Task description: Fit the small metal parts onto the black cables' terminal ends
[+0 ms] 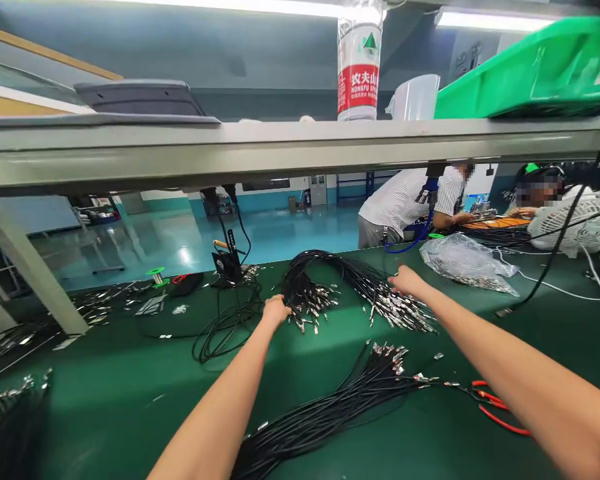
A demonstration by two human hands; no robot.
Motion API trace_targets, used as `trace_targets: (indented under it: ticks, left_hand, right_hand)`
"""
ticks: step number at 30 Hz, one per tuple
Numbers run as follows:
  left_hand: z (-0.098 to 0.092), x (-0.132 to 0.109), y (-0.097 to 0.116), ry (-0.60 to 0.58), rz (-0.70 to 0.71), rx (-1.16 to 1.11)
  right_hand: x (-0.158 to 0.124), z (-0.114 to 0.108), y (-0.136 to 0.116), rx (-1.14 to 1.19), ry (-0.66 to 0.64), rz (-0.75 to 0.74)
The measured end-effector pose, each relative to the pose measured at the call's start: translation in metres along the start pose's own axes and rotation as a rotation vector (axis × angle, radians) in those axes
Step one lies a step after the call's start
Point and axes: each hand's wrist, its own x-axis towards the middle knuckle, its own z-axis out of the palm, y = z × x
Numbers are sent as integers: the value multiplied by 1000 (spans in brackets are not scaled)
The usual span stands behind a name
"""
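A bundle of black cables (pixel 347 267) with silvery connector ends lies bent in an arch on the green bench mat. My left hand (pixel 276 310) is closed at the bundle's left end, its fingertips partly hidden among the cables. At the right end, my right hand (pixel 405 280) has curled fingers against the cables, just above the fanned-out connectors (pixel 397 308). Nearer to me, between my forearms, a second bundle of black cables (pixel 325 413) lies stretched across the mat. Its connectors are at the upper right.
Red-handled pliers (pixel 503 413) lie beside my right forearm. A clear plastic bag of parts (pixel 467 263) and a white fan (pixel 577 223) stand at right. Loose black cable (pixel 225 327) coils at left. A shelf (pixel 280 150) spans overhead. Two people work beyond the bench.
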Motion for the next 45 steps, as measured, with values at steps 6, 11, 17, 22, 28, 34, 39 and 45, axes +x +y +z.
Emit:
trace_targets:
  ticks: [6, 11, 17, 22, 28, 34, 39, 45]
  left_hand:
    - [46, -63, 3, -376, 151, 145]
    - [95, -111, 41, -476, 208, 168]
    - [105, -133, 70, -246, 211, 137]
    - [103, -177, 90, -218, 342, -75]
    - [120, -193, 97, -332, 361, -133]
    - [133, -186, 105, -467, 266, -359]
    - [149, -192, 84, -419, 191, -459]
    - [156, -196, 75, -378, 198, -464]
  right_hand:
    - [-94, 27, 77, 62, -84, -100]
    - [-172, 37, 95, 193, -115, -107]
    - [-189, 43, 91, 415, 71, -127]
    - [-199, 34, 85, 630, 38, -114]
    - [-200, 31, 85, 698, 27, -78]
    - [-198, 34, 92, 635, 48, -102]
    - [-196, 39, 95, 477, 36, -115]
    - [-194, 45, 101, 512, -16, -107]
